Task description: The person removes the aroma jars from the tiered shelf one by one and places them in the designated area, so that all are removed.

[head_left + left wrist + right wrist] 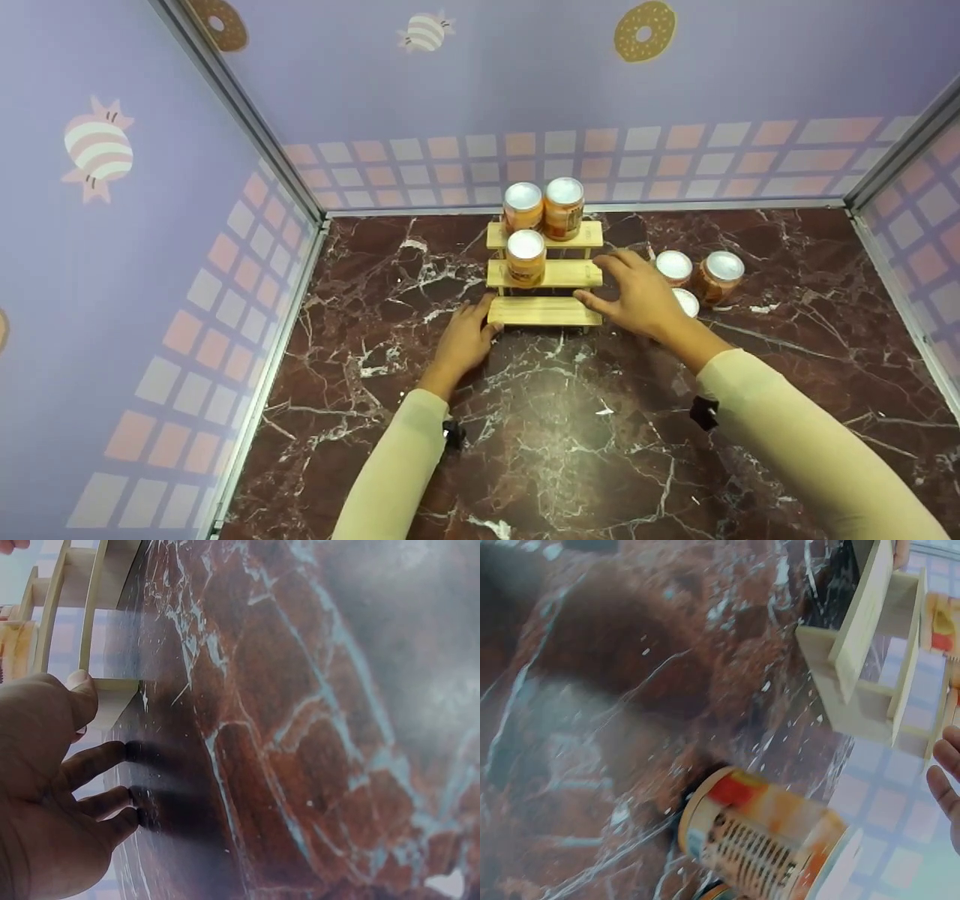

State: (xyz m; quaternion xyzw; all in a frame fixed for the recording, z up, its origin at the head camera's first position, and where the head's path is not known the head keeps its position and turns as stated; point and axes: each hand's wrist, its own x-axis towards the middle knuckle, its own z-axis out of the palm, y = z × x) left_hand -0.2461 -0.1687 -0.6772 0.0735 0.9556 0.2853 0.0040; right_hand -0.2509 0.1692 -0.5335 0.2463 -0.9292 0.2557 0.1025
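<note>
A three-step wooden rack point(546, 310) stands on the marbled table. Two orange-labelled cans with pale lids, a left one point(523, 208) and a right one point(564, 209), stand on its top step. One more can point(526, 260) is on the left of the middle step. My left hand point(463, 341) pinches the left end of the lowest step; in the left wrist view, its other fingers point(97, 765) reach down to the tabletop. With thumb and fingers spread, my right hand point(639, 296) hovers by the rack's right end and holds nothing.
Right of the rack, partly behind my right hand, three more cans stand grouped: a rear one point(673, 266), a right one point(721, 276) and a front one point(685, 301). Purple panels point(450, 90) wall the table at the back and both sides.
</note>
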